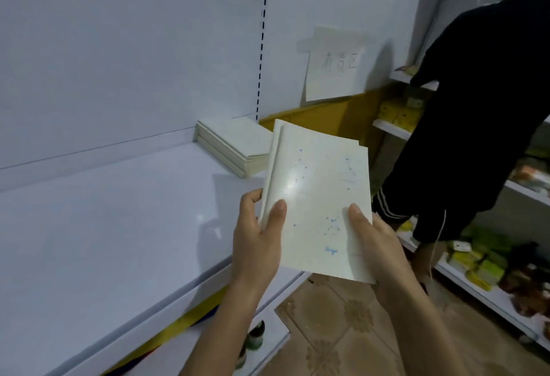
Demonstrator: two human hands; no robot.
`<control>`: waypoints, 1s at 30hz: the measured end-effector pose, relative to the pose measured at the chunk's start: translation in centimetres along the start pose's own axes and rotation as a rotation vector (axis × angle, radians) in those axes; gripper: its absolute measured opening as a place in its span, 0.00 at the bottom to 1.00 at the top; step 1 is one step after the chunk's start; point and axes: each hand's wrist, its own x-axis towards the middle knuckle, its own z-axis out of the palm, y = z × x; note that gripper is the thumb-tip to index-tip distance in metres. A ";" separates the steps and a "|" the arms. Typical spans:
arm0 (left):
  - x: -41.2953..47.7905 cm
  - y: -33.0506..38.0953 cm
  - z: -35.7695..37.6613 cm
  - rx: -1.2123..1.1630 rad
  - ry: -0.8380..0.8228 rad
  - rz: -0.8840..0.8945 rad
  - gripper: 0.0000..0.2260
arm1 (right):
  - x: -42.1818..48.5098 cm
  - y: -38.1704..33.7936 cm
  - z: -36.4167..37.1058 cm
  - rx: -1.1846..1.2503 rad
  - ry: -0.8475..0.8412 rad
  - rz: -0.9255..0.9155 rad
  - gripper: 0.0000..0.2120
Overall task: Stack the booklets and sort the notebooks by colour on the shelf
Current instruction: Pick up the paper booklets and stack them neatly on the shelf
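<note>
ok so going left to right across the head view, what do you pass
white shelf board → stack of booklets lying on it → held booklets → person in black

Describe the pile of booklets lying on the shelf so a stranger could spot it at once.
Start at the white shelf. At its far right end, below-left of the taped paper sign, the pile lies flat by the back wall. Its top cover looks plain, unlike the blue-dotted booklets held up in front.
</note>
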 end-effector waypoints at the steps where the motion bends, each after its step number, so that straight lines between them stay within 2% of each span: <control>1: 0.9 -0.1 -0.2 0.017 0.004 0.002 0.07 | 1.1 0.0 0.4 -0.014 -0.019 -0.015 0.08; 4: 3.6 -0.2 -0.6 0.043 0.038 -0.015 0.11 | 4.6 -0.2 2.1 -0.029 -0.054 -0.074 0.12; 6: 5.4 -0.4 -0.7 0.066 0.090 -0.019 0.14 | 7.4 -0.5 3.0 -0.056 -0.080 -0.095 0.08; 11: 10.3 -0.6 -0.2 0.165 0.271 0.013 0.10 | 15.6 -1.2 5.0 -0.174 -0.127 -0.188 0.10; 17: 15.5 -1.1 0.7 0.246 0.406 0.042 0.16 | 25.4 -2.2 7.0 -0.205 -0.328 -0.230 0.01; 20: 17.6 -1.8 1.1 0.303 0.456 0.023 0.19 | 29.2 -1.9 8.4 -0.262 -0.431 -0.233 0.02; 24: 19.2 -3.1 1.2 0.348 0.482 -0.031 0.14 | 32.6 -0.7 9.7 -0.398 -0.564 -0.235 0.04; 25: 19.2 -3.4 1.0 0.326 0.454 -0.038 0.17 | 33.2 -0.2 9.8 -0.388 -0.588 -0.199 0.02; 26: 19.1 -3.5 0.9 0.315 0.402 -0.032 0.24 | 33.5 0.3 10.0 -0.350 -0.605 -0.144 0.02; 27: 19.0 -3.8 0.8 0.322 0.347 -0.020 0.35 | 33.7 0.8 10.1 -0.295 -0.621 -0.082 0.06; 28: 18.9 -4.0 0.7 0.335 0.312 -0.025 0.46 | 33.7 1.1 10.1 -0.228 -0.644 -0.024 0.12; 30: 18.9 -4.2 0.8 0.318 0.273 -0.056 0.56 | 33.7 1.7 10.4 -0.091 -0.689 0.068 0.32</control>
